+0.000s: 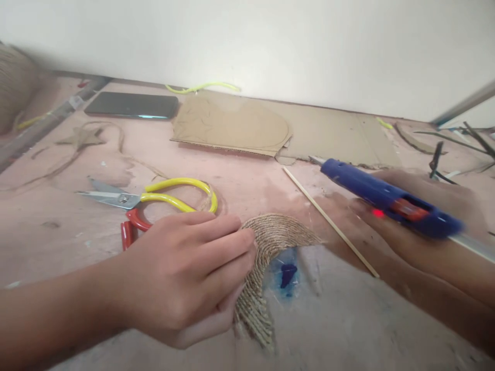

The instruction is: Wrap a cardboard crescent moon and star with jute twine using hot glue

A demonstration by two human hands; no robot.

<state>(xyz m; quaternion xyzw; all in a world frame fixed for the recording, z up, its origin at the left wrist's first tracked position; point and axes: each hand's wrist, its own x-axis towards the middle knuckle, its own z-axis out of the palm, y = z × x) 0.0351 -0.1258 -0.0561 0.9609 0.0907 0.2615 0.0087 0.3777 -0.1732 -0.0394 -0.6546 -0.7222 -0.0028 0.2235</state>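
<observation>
Open room on the surface (328,330) spreads along the bottom of the frame, right of the twine crescent (286,232) and below the wooden stick (328,219). Only a narrow gap parts the crescent's right tip from the stick. The left hand (193,273) blocks the crescent's left side, with the scissors (133,200) just above it. A bare strip runs between scissors and cardboard (232,123). At right, the glue gun (359,180) and right hand (436,198) bar passage; the white wall (247,46) closes the top.
</observation>
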